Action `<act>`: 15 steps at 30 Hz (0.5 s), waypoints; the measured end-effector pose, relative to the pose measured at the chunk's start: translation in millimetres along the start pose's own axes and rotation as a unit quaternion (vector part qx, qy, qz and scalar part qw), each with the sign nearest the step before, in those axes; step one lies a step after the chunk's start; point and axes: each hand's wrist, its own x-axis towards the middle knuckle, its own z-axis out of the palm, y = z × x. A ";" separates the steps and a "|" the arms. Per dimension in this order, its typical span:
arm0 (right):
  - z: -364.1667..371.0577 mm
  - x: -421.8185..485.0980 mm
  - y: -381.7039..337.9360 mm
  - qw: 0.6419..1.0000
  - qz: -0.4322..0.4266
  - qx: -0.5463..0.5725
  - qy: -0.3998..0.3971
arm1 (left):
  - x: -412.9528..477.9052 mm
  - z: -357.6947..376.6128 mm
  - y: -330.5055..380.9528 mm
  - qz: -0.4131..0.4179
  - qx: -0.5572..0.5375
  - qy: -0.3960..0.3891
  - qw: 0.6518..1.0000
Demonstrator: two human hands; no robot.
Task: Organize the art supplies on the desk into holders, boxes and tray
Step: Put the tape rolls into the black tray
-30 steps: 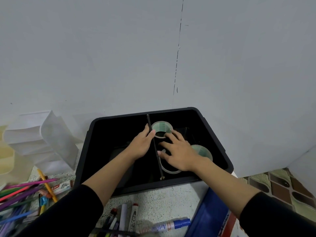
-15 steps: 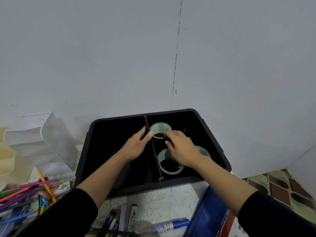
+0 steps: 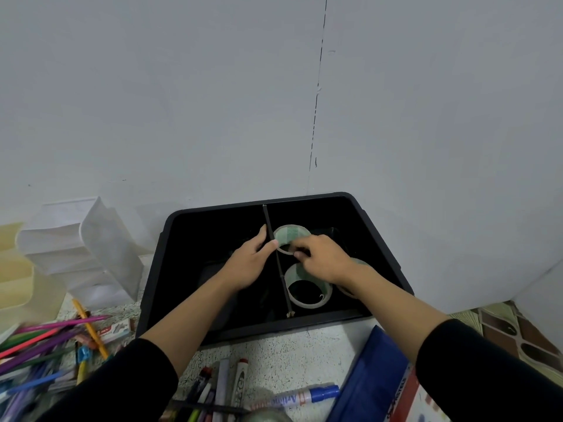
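Tape roll (image 3: 289, 236) sits at the far end of the black tray's (image 3: 274, 327) right compartment, touching the divider (image 3: 283, 284). The right hand (image 3: 326, 263) pinches its near rim with curled fingertips; the left hand (image 3: 246, 266) grips the divider.

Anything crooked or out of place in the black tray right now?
Yes: the far tape roll sits tilted beside the divider, pinched by the right hand; the near tape roll lies flat. The left hand grips the divider.
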 end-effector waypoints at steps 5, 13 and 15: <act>5.7 -9.6 -5.8 1.000 0.010 -0.008 0.005 | 1.8 -2.3 0.4 0.003 0.030 -0.009 0.999; 9.4 -7.0 -6.6 0.999 0.037 -0.010 0.002 | -2.8 -1.1 3.4 0.017 0.028 -0.022 0.999; 9.6 -6.6 -5.6 0.999 0.036 -0.011 0.006 | -2.4 -1.5 2.4 0.019 0.028 -0.024 0.999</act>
